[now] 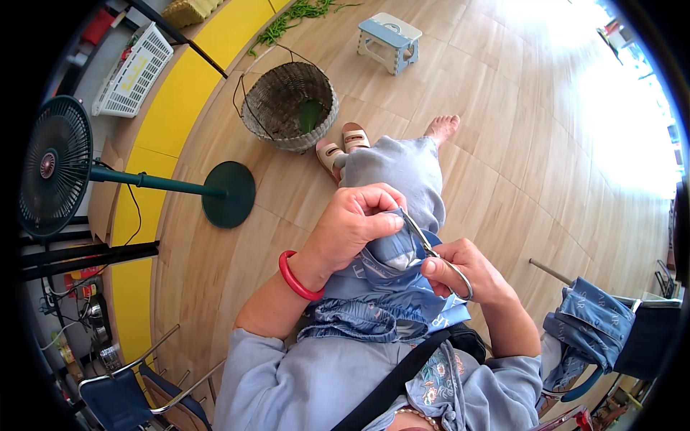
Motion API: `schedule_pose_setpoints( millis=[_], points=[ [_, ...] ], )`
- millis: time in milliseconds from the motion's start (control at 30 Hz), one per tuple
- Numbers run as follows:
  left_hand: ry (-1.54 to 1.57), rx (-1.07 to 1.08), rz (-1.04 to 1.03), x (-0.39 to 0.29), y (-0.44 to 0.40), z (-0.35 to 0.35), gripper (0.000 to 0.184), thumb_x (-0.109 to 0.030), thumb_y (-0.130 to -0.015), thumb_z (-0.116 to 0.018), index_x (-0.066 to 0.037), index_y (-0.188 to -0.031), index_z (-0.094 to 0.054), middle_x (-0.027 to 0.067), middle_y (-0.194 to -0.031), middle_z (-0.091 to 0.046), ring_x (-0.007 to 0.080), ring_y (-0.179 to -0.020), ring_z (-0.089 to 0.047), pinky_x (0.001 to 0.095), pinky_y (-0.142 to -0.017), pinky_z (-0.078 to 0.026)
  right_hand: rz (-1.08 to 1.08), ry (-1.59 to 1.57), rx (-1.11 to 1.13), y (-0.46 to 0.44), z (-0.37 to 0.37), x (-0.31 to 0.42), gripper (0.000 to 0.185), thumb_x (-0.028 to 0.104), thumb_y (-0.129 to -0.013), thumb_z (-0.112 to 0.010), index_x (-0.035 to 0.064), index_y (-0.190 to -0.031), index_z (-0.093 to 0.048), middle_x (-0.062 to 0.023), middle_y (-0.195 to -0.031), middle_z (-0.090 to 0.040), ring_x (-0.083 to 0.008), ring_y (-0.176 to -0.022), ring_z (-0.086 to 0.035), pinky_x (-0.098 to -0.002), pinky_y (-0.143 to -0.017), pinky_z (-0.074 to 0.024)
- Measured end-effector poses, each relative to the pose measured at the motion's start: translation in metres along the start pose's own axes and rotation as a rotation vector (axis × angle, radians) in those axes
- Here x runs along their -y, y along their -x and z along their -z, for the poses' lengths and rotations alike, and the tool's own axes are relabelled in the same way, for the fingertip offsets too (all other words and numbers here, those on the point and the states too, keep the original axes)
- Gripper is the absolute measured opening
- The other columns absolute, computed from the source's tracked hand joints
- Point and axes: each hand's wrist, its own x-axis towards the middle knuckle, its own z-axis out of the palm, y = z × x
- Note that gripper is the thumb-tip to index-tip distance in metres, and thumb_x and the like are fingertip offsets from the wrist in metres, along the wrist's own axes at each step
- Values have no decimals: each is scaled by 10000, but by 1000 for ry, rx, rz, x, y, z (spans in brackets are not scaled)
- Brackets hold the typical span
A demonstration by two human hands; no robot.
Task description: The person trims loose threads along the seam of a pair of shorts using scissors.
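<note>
A blue denim garment with white lettering (363, 269) lies gathered across the lap, its elastic-looking ruffled waist (352, 320) toward the body. Between thumb and fingers, my left hand (363, 213) pinches an edge of the cloth and holds it up; a red bangle (293, 276) circles that wrist. My right hand (467, 269) grips a pair of metal scissors (424, 241), with fingers at the handle loops. The blades point up and left, and their tips meet the cloth beside my left thumb. Whether the blades are parted is too small to tell.
A woven basket (269, 100) holding a green leaf stands ahead, near sandals (329, 154). Beyond are a folding stool (390, 39) and green vegetables (291, 21). A standing fan (228, 194) is at left. More denim (589, 323) hangs over a chair at right.
</note>
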Motion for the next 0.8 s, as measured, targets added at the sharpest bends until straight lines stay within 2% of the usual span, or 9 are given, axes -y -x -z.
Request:
schedule_pose_setpoints(
  millis=[67, 467, 533, 800],
  points=[
    [13, -3, 0, 0, 0, 0, 22, -8, -750, -596, 14, -755, -595, 42, -903, -562, 77, -801, -507, 211, -750, -411, -11, -19, -11, -1, -2, -2, 579, 564, -802, -618, 15, -622, -571, -12, -525, -516, -78, -501, -497, -231, -443, -379],
    [25, -20, -14, 0, 0, -1, 34, -1, -755, -596, 27, -771, -609, 50, -915, -566, 85, -810, -514, 221, -758, -420, 44, -104, -58, -8, -8, -15, 525, 518, -794, -654, 15, -651, -597, -2, -518, -517, -68, -482, -493, -224, -428, -369],
    [11, -32, -36, 1, 0, -1, 34, -2, -754, -602, 27, -768, -612, 51, -920, -569, 89, -812, -516, 222, -757, -422, 81, -82, -42, -7, -8, -14, 531, 530, -842, -581, 50, -618, -544, 5, -516, -505, -49, -464, -473, -199, -411, -339],
    [13, -37, -39, 3, 1, -1, 30, 3, -745, -609, 26, -764, -614, 56, -923, -573, 93, -819, -519, 223, -763, -421, 90, -136, 10, -7, -6, -15, 558, 554, -859, -536, 65, -591, -522, 8, -514, -505, -56, -459, -466, -203, -412, -328]
  ],
)
